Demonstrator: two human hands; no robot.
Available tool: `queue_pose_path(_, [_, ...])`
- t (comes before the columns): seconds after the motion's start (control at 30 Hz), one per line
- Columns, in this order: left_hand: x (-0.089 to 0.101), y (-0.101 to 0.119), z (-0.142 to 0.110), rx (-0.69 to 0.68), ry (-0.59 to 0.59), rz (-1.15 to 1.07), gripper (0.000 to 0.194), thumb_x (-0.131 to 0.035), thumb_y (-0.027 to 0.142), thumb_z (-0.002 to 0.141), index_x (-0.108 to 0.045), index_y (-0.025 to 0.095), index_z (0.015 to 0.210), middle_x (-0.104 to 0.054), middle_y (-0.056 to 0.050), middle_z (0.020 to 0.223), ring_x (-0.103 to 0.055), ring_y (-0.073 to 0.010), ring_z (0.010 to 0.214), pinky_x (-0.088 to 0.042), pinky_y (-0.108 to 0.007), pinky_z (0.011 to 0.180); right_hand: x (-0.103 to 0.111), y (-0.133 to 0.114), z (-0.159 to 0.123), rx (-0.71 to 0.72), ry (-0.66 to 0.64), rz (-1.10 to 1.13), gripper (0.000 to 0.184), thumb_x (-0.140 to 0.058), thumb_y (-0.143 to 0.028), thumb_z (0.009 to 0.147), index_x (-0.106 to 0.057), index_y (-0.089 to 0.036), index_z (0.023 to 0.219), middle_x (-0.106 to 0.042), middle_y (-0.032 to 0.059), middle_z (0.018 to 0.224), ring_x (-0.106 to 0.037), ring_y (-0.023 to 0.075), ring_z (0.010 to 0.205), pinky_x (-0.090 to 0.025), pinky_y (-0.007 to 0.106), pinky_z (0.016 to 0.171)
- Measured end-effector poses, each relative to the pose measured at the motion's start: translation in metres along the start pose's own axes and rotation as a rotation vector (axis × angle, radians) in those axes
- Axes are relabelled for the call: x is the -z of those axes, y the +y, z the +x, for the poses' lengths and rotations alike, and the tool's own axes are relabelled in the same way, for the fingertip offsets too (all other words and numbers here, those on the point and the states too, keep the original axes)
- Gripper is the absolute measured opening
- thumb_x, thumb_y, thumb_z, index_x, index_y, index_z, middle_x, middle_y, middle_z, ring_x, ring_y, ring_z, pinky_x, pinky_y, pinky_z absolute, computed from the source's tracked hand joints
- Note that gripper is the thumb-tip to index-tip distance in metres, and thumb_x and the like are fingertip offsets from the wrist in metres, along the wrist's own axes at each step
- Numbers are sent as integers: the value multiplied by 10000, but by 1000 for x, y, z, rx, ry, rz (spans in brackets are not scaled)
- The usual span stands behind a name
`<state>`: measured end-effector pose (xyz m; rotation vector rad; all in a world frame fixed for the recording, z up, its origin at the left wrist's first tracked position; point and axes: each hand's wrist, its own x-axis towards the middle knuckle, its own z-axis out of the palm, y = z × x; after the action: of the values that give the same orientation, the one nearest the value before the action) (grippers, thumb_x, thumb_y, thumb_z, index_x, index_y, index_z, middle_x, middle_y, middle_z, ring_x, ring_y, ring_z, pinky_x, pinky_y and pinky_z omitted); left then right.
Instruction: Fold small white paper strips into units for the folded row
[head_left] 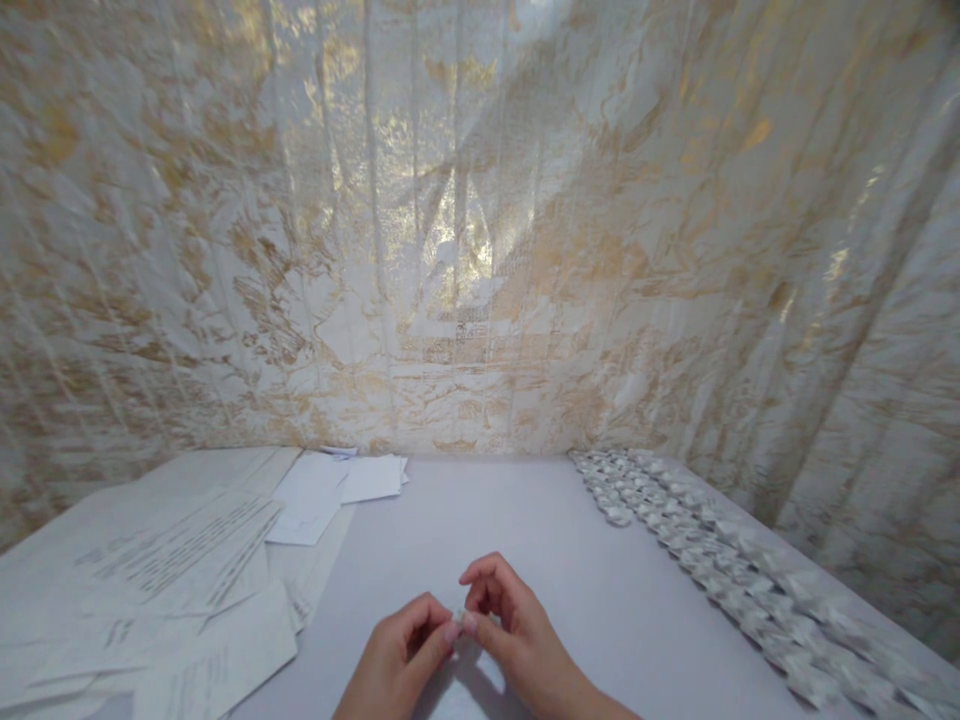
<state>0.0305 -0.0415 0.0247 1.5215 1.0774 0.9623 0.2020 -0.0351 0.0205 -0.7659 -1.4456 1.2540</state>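
Observation:
My left hand (401, 655) and my right hand (514, 630) meet low in the middle of the view, just above the pale table (525, 520). Their fingertips pinch a small piece of white paper (459, 617) between them. Both hands have their fingers curled and pressed together on it. Most of the paper is hidden behind the fingers.
Printed paper sheets (172, 570) lie scattered over the table's left side, with small white cut slips (337, 485) near the back. Along the right edge runs a long row of several small folded paper pieces (712, 550). A white and gold curtain (480, 220) hangs behind the table.

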Motion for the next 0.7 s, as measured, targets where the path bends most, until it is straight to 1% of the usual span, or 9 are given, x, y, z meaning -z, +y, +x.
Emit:
queue_pose_path(0.13, [0,-1,-1,-8,29,9,478,-632,665,807,-535,224,652,-428,65,615,-371,-164,628,-297,-278,615,1,-4,-3,37,-20,-110,327,-722,-512,855,-621,-229,985,-528,-40,725,-485,171,705,-341,295,687])
queue_pose_path(0.23, [1,-6,0,-11,40,14,457,-641,633,816,-545,218,651,-442,65,610,-373,-159,621,-301,-276,614,1,-3,-3,51,-21,-147,310,-699,-498,872,-617,-222,987,-528,-40,717,-486,172,703,-348,296,689])
queue_pose_path(0.33, [2,-10,3,-6,26,5,456,-652,622,814,-584,202,651,-463,58,599,-394,-158,612,-307,-278,611,2,2,-1,35,-3,-168,266,-698,-426,873,-604,-217,1009,-540,-38,729,-503,172,707,-367,295,690])
queue_pose_path(0.4, [4,-11,4,-22,6,-28,458,-641,625,826,-649,181,710,-513,40,620,-445,-167,627,-334,-281,621,3,5,0,27,11,-200,214,-694,-354,863,-596,-216,994,-553,-31,748,-521,176,717,-385,298,695])
queue_pose_path(0.47, [5,-9,4,-46,-14,-51,437,-623,596,859,-706,170,803,-590,12,675,-515,-185,675,-379,-287,657,4,6,1,44,9,-248,135,-672,-274,847,-596,-214,942,-567,-21,772,-536,179,735,-408,301,709])
queue_pose_path(0.57, [7,-8,4,-42,-26,-92,315,-650,487,882,-727,182,897,-707,-32,822,-614,-221,810,-437,-303,759,4,6,0,72,0,-327,74,-643,-181,809,-611,-206,872,-591,-9,800,-552,181,765,-433,302,739])
queue_pose_path(0.63, [8,-11,5,-36,7,-162,249,-709,427,846,-713,193,931,-733,-39,892,-644,-235,875,-457,-310,801,5,6,0,69,3,-352,98,-648,-156,794,-631,-204,877,-606,-7,811,-564,181,772,-439,298,749])
queue_pose_path(0.7, [8,-17,7,-57,63,-224,228,-756,381,802,-688,205,931,-710,-15,872,-646,-223,862,-472,-303,786,6,6,0,75,-5,-364,122,-665,-150,789,-654,-203,899,-623,-1,829,-578,183,779,-443,296,751])
